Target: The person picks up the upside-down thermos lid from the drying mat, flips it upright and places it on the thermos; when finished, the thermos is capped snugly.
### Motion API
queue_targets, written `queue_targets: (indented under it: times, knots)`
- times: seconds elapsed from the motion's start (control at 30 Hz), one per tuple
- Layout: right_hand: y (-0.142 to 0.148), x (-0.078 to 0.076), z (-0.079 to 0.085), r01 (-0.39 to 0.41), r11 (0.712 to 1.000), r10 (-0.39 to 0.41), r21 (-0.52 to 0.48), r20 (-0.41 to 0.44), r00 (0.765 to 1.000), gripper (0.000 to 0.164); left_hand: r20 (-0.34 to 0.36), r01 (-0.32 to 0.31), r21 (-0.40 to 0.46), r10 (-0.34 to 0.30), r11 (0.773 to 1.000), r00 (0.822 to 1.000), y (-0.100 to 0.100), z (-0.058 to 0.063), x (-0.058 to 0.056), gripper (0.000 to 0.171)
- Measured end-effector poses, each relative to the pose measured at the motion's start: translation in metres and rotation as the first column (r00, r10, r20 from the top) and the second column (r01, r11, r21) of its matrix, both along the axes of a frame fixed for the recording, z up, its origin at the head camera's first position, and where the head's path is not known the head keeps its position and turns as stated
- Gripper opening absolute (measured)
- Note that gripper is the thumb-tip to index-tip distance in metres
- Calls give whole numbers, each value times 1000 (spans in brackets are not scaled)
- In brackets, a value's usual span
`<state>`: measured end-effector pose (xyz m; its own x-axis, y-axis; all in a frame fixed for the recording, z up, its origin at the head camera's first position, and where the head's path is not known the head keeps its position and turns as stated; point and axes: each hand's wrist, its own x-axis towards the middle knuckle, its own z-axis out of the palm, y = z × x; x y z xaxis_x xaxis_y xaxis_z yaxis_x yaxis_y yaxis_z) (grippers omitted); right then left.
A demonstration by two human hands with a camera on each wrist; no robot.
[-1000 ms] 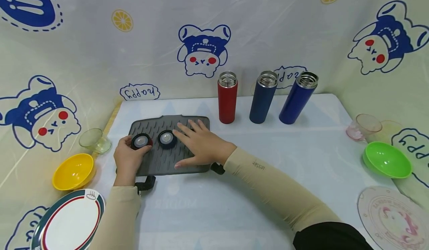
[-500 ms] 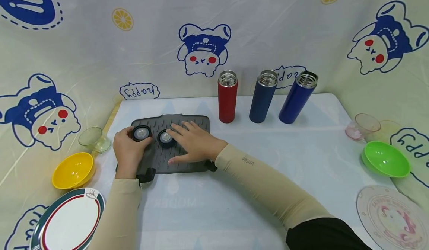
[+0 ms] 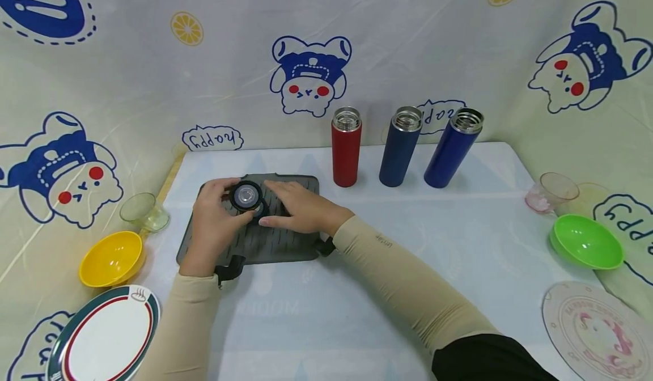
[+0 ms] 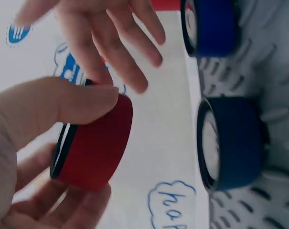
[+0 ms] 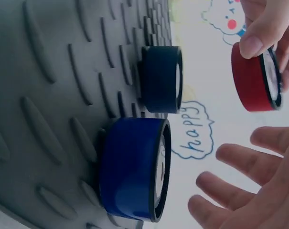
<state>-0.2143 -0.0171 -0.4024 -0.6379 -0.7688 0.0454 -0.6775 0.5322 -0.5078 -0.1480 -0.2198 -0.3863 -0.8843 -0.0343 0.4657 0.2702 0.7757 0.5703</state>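
Observation:
A red bottle lid (image 3: 246,195) is pinched between the thumb and fingers of my left hand (image 3: 208,225), raised above the grey ridged mat (image 3: 280,253). Its red side and black rim show in the left wrist view, where the thumb lies over the red lid (image 4: 103,143). My right hand (image 3: 306,208) is spread beside it, fingers extended and holding nothing. On the mat stand a dark blue lid (image 5: 159,79) and a brighter blue lid (image 5: 132,167), both clear of the fingers in the right wrist view. From the head, the right hand hides the brighter blue one.
Behind the mat stand an uncapped red bottle (image 3: 346,154), a dark blue bottle (image 3: 398,154) and a blue bottle (image 3: 451,154). At left are a glass (image 3: 145,214), a yellow bowl (image 3: 112,259) and plates (image 3: 109,341); at right, a pink glass (image 3: 553,193), green bowl (image 3: 586,242) and plate (image 3: 597,330).
My left hand has lifted the red lid off the mat and carried it right, towards the right hand. The right hand has shifted a little left and then partly back.

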Motion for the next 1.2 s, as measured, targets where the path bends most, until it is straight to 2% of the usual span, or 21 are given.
queue_targets:
  times: [0.13,0.23,0.33,0.4,0.5,0.6,0.67,0.73,0.8,0.87,0.9,0.93,0.97,1.03,1.1,1.17,1.2]
  knots:
    - [4,-3,1,10,992,3,-128,105,994,92,-47,116,-108,-122,987,991,12,8,3,68]
    - [8,-3,2,25,975,12,-222,165,986,85,-66,216,-185,-231,959,971,21,13,4,68]
    - [13,-2,3,14,948,44,-317,174,984,74,-75,288,-227,-311,931,947,27,16,5,69]
    - [15,-2,3,-11,927,78,-376,164,983,66,-74,309,-239,-334,921,939,31,18,5,71]
    - [17,-1,3,-30,893,121,-448,177,977,57,-75,316,-240,-342,918,937,33,18,5,71]
    - [20,0,3,-4,864,149,-504,247,958,54,-80,320,-225,-345,920,935,35,15,3,71]
    - [23,3,6,41,856,138,-515,304,943,52,-81,323,-198,-344,925,935,36,12,1,72]
    - [26,7,12,80,853,122,-516,345,931,51,-49,329,-142,-339,933,939,36,8,-1,75]
    - [30,11,18,99,852,106,-515,354,929,48,22,324,-15,-324,946,946,36,5,-2,74]
    - [33,16,25,102,854,91,-510,340,936,47,138,270,191,-299,944,944,36,3,-3,70]
    - [35,17,26,101,853,86,-513,328,941,46,194,233,317,-303,919,933,36,2,-4,68]
    - [36,17,27,98,850,83,-518,315,946,46,243,183,439,-313,880,918,37,3,-5,66]
    - [37,16,27,99,849,75,-518,304,950,47,276,134,555,-334,821,901,37,3,-6,64]
    - [39,17,28,95,845,62,-527,272,960,47,333,46,704,-387,709,860,39,5,-9,65]
    - [40,18,28,85,839,57,-538,243,968,48,365,10,788,-479,616,798,40,4,-12,69]
    - [39,19,28,73,835,55,-545,216,975,48,387,-12,836,-574,549,722,40,3,-14,72]
    - [39,20,29,62,831,60,-553,200,978,48,391,-17,852,-615,523,685,40,1,-15,72]
